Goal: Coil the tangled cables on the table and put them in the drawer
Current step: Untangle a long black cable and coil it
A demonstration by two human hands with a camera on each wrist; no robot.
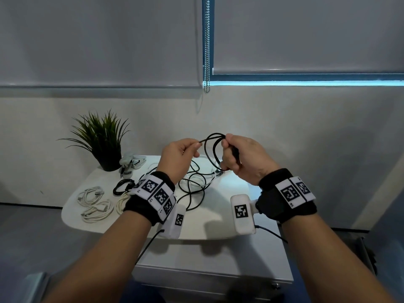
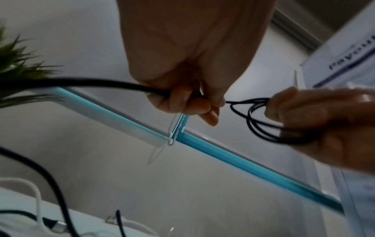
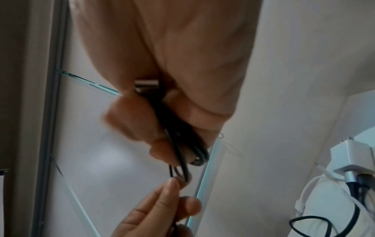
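Black cable (image 1: 210, 149), looped in the gripping right hand (image 1: 242, 159) and pinched by the left hand (image 1: 178, 159), may snag on the tangle (image 1: 194, 182) below and lose its loops.

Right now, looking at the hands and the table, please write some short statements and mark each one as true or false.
1. The right hand holds loops of the black cable. True.
2. The left hand is empty. False: it pinches the same black cable.
3. Coiled white cables lie on the table, on its left part. True.
4. The plant stands at the right end of the table. False: it stands at the back left.
5. All cables are already coiled. False: a tangle of black and white cables lies under the hands.
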